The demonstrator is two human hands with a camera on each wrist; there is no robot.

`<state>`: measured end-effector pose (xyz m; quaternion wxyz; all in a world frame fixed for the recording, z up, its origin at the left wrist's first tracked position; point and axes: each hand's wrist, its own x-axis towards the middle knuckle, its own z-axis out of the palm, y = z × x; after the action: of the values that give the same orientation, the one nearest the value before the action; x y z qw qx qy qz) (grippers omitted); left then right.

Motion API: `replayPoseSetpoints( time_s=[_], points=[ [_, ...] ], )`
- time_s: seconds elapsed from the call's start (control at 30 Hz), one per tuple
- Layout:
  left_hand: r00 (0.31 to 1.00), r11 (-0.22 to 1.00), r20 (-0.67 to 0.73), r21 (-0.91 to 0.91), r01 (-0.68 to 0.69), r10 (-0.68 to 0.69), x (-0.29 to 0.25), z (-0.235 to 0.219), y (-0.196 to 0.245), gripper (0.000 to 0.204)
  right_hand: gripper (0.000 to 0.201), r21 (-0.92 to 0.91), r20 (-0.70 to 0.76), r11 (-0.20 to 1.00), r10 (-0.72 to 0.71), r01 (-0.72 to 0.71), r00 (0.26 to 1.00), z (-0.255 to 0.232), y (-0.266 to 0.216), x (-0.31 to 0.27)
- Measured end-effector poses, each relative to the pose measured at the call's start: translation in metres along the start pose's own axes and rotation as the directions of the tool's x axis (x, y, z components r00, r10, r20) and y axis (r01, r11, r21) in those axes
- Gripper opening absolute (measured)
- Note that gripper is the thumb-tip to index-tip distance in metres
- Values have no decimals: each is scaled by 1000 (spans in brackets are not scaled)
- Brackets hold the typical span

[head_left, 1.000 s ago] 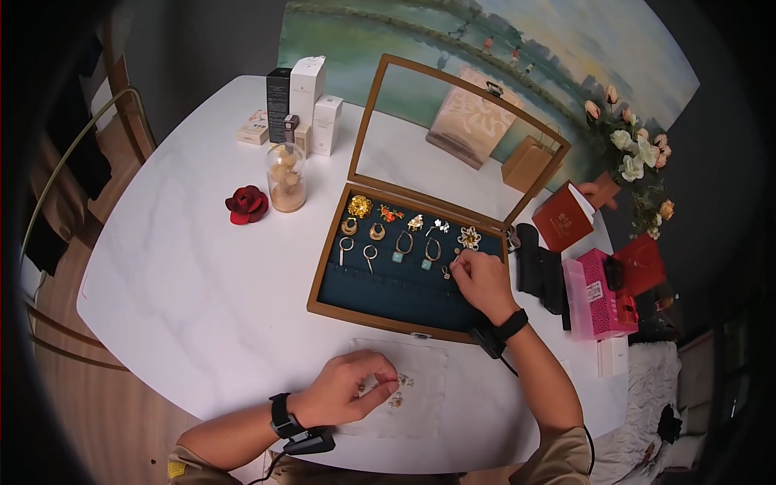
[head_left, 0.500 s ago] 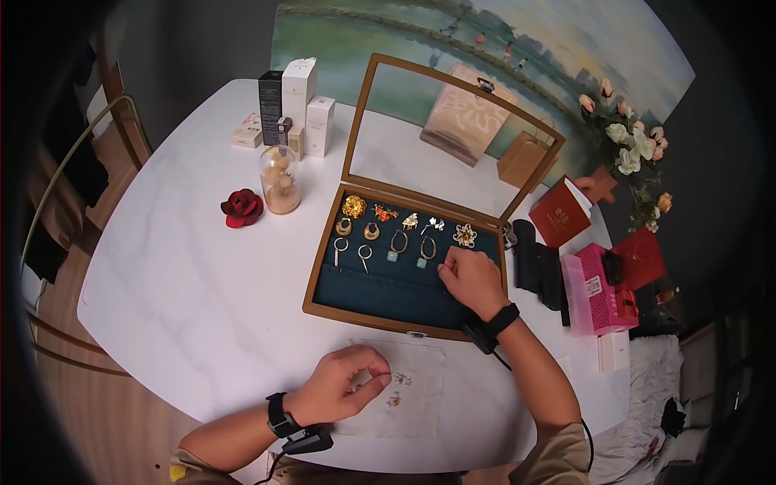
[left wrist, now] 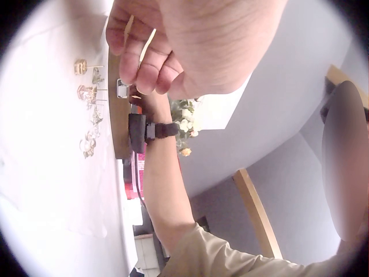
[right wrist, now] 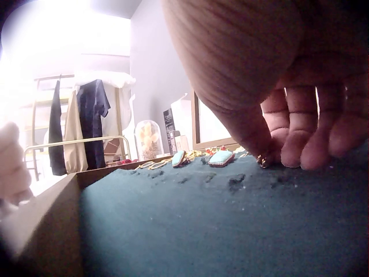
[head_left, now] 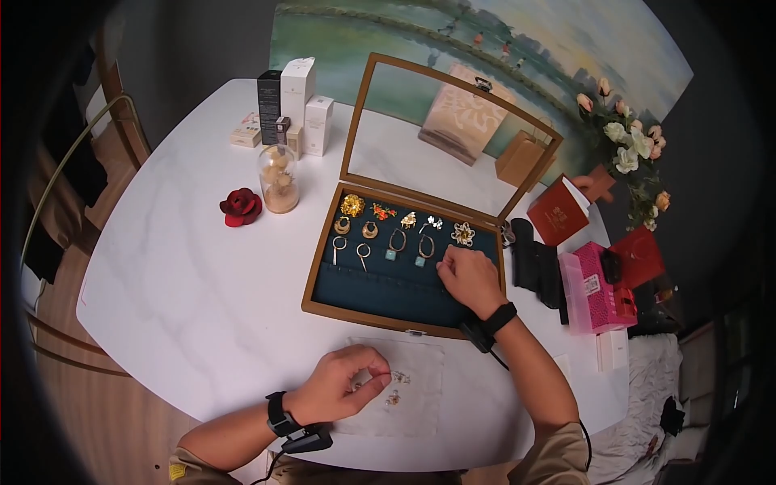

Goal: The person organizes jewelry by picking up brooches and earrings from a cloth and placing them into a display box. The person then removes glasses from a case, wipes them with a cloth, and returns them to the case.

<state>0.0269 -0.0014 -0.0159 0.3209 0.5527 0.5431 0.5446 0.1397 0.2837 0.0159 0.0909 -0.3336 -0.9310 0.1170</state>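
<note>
Spreading across the head view, a white, grey-veined surface carries cartons at its eleven o'clock, a dark red flower at ten and a pink box at three. A painting of green water stands beyond at one o'clock, pale blooms at two, and wood floor shows at eight.

The open jewellery box lies at one o'clock from the left hand, whose fingers curve loosely with nothing visible in them; at its three o'clock, small ornaments rest on a pale cloth. The right hand is over the box's lining, thumb and forefinger pinching a small gold-toned piece; at its nine o'clock lie turquoise-drop earrings, at its twelve a flower brooch.

The pinched piece is mostly covered by the fingertips, its shape too hidden to tell. The box has a brown wooden frame, a raised clear-paned lid and dark blue-green lining, with gold hoops and an orange-red ornament among its rows.
</note>
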Motion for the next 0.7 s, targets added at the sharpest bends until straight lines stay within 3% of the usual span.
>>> replayPoseSetpoints(
  time_s=[0.07,0.13,0.37,0.43,0.53,0.63,0.7],
  points=[
    [1000,1000,1,2,-4,4,0,-1,2,5,18,-4,-9,1000,-1,1,1000,1,1,1],
    [995,996,29,-6,92,-91,0,-3,6,2,18,-1,-9,1000,4,-4,1000,4,3,2],
    [998,998,24,20,55,-56,-1,-3,2,4,22,36,-23,999,16,-15,1000,2,3,1],
    [995,992,12,-78,95,-95,0,-4,2,12,27,35,-26,999,28,-27,999,-8,-2,-5],
    [991,966,-43,-232,112,-125,0,-8,2,28,31,215,-188,970,-69,109,980,-21,-3,-18],
    [992,986,-103,-158,56,-73,0,-14,-2,39,30,360,-187,927,-36,103,982,-34,-13,-44],
    [990,988,-112,-136,68,-84,1,-17,-3,38,28,511,-90,859,29,21,996,-38,-20,-69]
  ],
)
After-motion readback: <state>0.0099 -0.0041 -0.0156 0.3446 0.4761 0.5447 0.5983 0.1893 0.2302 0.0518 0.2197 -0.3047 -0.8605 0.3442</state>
